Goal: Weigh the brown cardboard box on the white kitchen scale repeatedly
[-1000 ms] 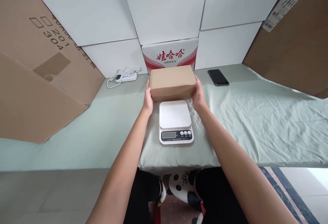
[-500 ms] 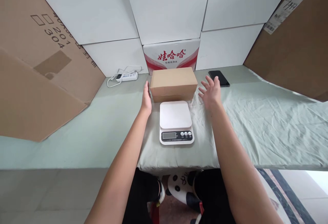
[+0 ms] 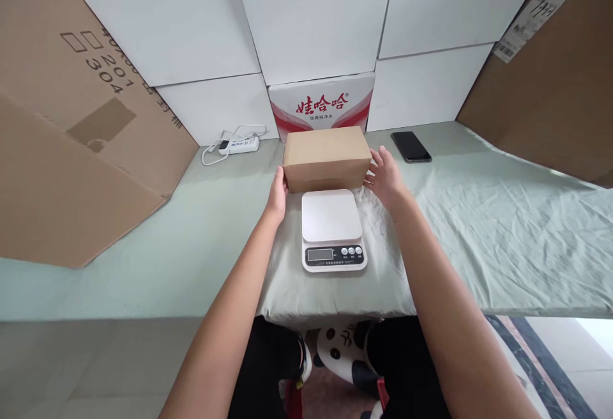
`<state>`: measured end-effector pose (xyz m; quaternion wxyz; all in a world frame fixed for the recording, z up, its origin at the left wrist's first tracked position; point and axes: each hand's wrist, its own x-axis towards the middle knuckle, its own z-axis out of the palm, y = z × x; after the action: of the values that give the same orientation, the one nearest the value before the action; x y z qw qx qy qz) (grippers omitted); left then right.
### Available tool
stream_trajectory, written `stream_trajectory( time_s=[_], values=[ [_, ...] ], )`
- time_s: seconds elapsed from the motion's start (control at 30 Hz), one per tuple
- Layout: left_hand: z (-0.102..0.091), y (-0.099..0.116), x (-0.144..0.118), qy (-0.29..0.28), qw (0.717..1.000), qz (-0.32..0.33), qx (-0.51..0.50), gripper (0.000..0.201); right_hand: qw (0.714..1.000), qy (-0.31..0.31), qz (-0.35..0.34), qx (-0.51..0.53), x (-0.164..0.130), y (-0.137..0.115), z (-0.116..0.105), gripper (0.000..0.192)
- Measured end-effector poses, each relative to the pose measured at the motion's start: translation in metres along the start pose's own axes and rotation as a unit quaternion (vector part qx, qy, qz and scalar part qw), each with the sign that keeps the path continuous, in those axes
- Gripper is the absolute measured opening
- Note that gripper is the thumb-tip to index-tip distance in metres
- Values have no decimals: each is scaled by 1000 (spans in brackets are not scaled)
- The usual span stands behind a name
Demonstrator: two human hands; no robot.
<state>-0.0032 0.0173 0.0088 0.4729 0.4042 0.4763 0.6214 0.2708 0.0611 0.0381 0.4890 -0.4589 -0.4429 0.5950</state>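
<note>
A closed brown cardboard box sits behind the white kitchen scale, held at its two ends between my hands. My left hand presses on the lower left end, its fingertips partly hidden behind the box's corner. At the right end, my right hand has its fingers against the side, thumb up and slightly apart. The scale's platform is bare, and its display looks blank. Its buttons face me along the front edge.
A black phone lies to the right at the back. A white power strip with a cable lies at the back left. Behind stand white panels and a printed carton. Large cardboard sheets flank the green cloth-covered table.
Both hands have closed in on the cardboard box. My right hand moved left from open air onto its right end, and my left hand came down onto the left end.
</note>
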Motion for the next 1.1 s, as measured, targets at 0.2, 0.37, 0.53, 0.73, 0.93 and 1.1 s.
stream_trajectory(
  time_s=[0.2,0.37,0.53,0.73,0.93,1.1],
  values=[
    [0,6,-3,-9,999,30,-11,63,997,-25,-67,-18,-15,-16,21,89],
    [1,32,-16,-2,992,130,3,57,987,-56,-140,-59,-27,-33,27,83],
    [6,41,-37,7,986,164,20,68,973,-43,-204,-96,-50,-41,32,79],
    [5,32,-78,9,985,164,51,76,983,4,-169,-72,-92,-26,32,77],
    [10,27,-126,-27,979,173,107,75,975,100,-187,-65,-133,14,20,70],
    [6,30,-139,-5,979,173,106,72,963,98,-223,-111,-157,17,22,66]
  ],
)
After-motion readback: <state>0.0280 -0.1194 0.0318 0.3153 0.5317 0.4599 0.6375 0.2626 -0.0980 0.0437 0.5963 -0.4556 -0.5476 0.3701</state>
